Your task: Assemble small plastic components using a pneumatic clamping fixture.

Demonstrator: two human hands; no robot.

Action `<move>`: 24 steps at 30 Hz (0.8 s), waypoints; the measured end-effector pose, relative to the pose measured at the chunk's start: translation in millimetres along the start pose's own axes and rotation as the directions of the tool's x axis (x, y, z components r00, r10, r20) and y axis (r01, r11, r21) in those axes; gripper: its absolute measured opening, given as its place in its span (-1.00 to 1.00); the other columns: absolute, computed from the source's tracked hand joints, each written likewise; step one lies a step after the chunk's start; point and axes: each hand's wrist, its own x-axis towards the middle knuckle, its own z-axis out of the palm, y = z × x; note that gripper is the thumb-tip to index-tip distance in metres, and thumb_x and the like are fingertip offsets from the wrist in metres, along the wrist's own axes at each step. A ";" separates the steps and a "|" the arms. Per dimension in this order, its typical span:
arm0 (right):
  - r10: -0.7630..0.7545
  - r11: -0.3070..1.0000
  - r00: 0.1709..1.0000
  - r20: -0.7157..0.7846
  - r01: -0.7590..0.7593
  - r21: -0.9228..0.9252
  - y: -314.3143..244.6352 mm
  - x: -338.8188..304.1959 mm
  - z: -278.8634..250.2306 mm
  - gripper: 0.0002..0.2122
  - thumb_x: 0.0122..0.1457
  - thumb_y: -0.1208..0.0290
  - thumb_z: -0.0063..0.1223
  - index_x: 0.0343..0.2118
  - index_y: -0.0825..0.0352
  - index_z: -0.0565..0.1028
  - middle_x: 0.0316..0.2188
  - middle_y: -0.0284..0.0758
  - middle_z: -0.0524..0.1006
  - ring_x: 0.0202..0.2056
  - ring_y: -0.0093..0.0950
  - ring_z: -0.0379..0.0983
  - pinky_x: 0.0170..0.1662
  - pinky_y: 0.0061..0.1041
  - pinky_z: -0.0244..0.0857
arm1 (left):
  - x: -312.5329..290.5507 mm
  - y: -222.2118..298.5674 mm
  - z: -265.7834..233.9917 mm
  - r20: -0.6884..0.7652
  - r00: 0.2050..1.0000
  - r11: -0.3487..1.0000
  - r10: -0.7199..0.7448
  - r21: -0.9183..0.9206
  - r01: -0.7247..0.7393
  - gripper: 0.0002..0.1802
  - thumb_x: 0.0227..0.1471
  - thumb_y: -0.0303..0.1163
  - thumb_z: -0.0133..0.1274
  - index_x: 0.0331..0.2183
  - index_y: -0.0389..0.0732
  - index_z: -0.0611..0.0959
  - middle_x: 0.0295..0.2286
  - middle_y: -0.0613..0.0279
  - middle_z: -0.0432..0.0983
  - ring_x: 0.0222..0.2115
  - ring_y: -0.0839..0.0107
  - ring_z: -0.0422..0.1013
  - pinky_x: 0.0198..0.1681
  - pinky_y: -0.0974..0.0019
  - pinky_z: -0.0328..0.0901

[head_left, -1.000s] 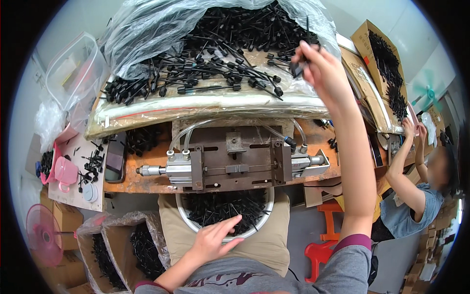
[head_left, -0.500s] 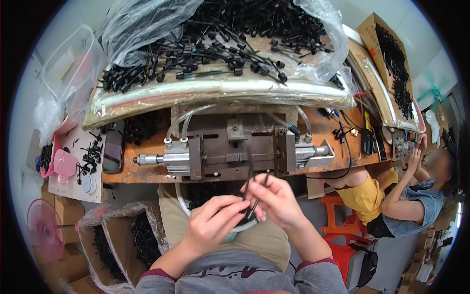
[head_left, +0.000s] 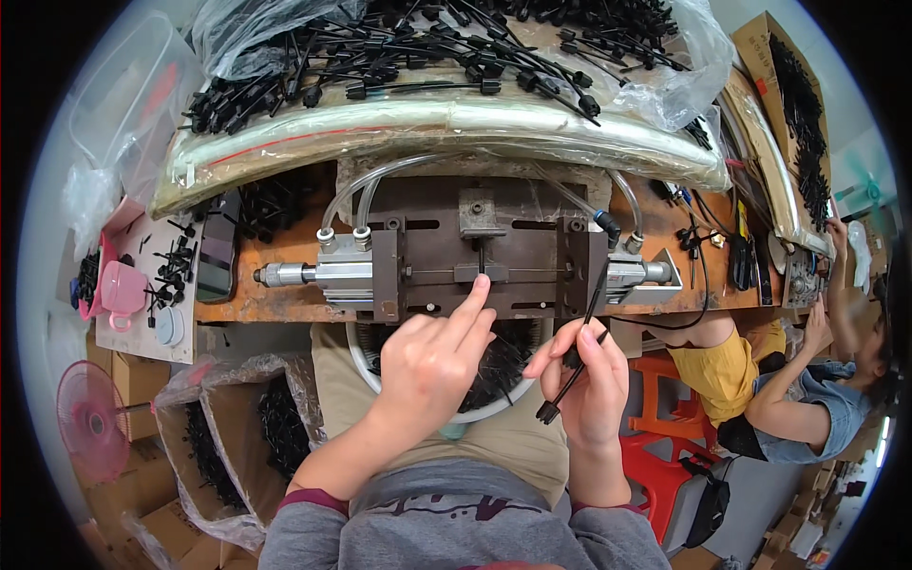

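Note:
My left hand [head_left: 432,356] reaches up to the metal clamping fixture [head_left: 408,204] with its index finger stretched out and the other fingers curled. That fingertip touches the lower end of a thin black rod [head_left: 482,255], which stands in the small middle block [head_left: 468,274] under an upper metal block. Right of it, my right hand [head_left: 594,380] pinches a black plastic stem [head_left: 572,382] with a ridged knob at its lower end. The stem slants up past the fixture's right side; a second dark knob shows between the fingers. Below the fixture, a round white-rimmed tub [head_left: 518,391] holds more black stems.
Air cylinders [head_left: 344,275] with clear hoses flank the fixture on the wooden bench [head_left: 242,309]. Behind, a plastic-lined tray [head_left: 399,128] is heaped with black stems. Bagged boxes [head_left: 228,446] and a pink fan [head_left: 92,421] stand left. Another person [head_left: 807,399] sits at right.
My hands were together over the tub with dark stems between them. They have parted: the left moved up to the fixture's middle block, the right moved rightward with a stem. The view has shifted slightly.

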 end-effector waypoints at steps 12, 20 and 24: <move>0.088 0.971 0.996 0.026 -0.080 -0.225 1.9 -5.9 4.8 -0.71 0.33 0.31 -0.31 -0.38 0.41 0.39 -0.59 -0.18 0.55 -0.73 -0.69 0.26 -0.67 -0.74 0.07 | 3.0 -3.5 -0.1 0.038 0.999 1.000 0.029 0.002 -0.029 -0.73 -0.22 -0.40 0.24 -0.37 -0.26 0.64 -0.16 0.06 0.55 -0.67 0.48 0.41 -0.55 0.44 0.26; -0.115 0.778 0.992 0.056 0.125 -0.615 8.7 -4.1 7.4 -0.76 0.33 0.35 -0.25 -0.38 0.38 0.41 -0.65 -0.35 0.47 -0.67 -0.69 0.31 -0.60 -0.65 0.16 | -3.4 23.2 -15.9 -0.082 0.991 0.914 0.102 -0.385 -0.126 -0.66 -0.27 -0.44 0.32 -0.32 -0.24 0.66 -0.38 0.19 0.59 -0.53 0.38 0.48 -0.54 0.43 0.30; -0.013 0.797 0.997 0.078 0.058 -0.601 7.7 -3.2 17.1 -0.77 0.33 0.36 -0.22 -0.37 0.40 0.40 -0.67 -0.33 0.41 -0.60 -0.64 0.32 -0.52 -0.60 0.20 | -10.3 18.4 -6.2 -0.101 0.991 0.912 0.087 -0.391 -0.120 -0.64 -0.27 -0.47 0.26 -0.31 -0.31 0.60 -0.38 0.20 0.51 -0.48 0.37 0.47 -0.49 0.40 0.34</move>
